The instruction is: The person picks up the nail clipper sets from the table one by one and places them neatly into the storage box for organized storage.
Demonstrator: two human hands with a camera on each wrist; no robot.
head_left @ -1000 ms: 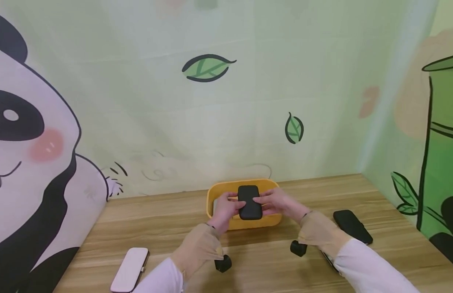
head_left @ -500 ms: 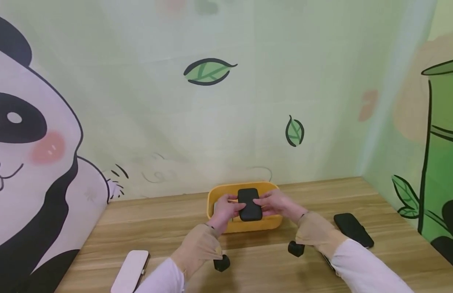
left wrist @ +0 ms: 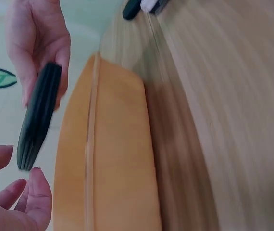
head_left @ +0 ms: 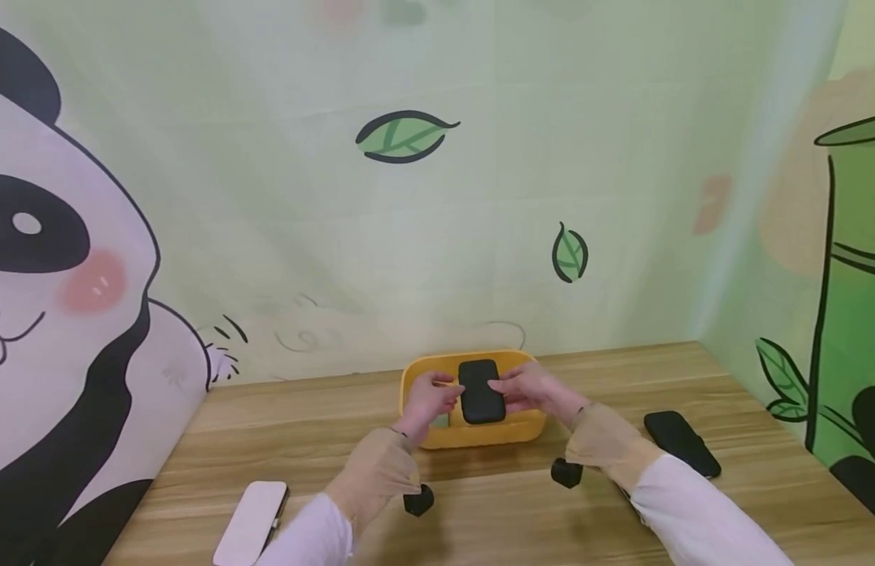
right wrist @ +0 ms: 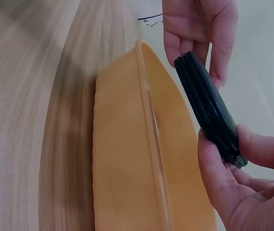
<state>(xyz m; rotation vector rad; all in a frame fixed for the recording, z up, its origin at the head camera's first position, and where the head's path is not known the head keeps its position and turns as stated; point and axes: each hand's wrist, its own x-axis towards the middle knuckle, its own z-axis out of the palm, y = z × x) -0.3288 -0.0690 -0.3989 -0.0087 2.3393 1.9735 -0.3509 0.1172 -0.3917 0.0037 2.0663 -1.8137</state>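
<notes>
Above the orange bin (head_left: 490,435), a flat black case (head_left: 482,391) with rounded corners is held up, tilted. Its grained face and layered, ridged edge show in the right wrist view. My right hand (head_left: 532,387) pinches the case between thumb and fingers at its right side. At the opposite side is my left hand (head_left: 428,399), its fingers parted around the case's edge. In the left wrist view, the left thumb and fingers (left wrist: 40,199) stand slightly apart from the case, gripping nothing. Something pale green (head_left: 440,418) shows inside the bin, mostly hidden by the left hand.
A whitish flat case (head_left: 249,523) with a dark edge lies at the front left of the wooden table (head_left: 303,424). Another black case (head_left: 681,442) lies at the right, beside the right forearm. A further item is mostly hidden under that forearm. A printed cloth wall (head_left: 479,236) stands behind.
Earlier my left fingers and thumb held the case's left side. They have now loosened and drawn slightly left, while my right hand keeps its hold.
</notes>
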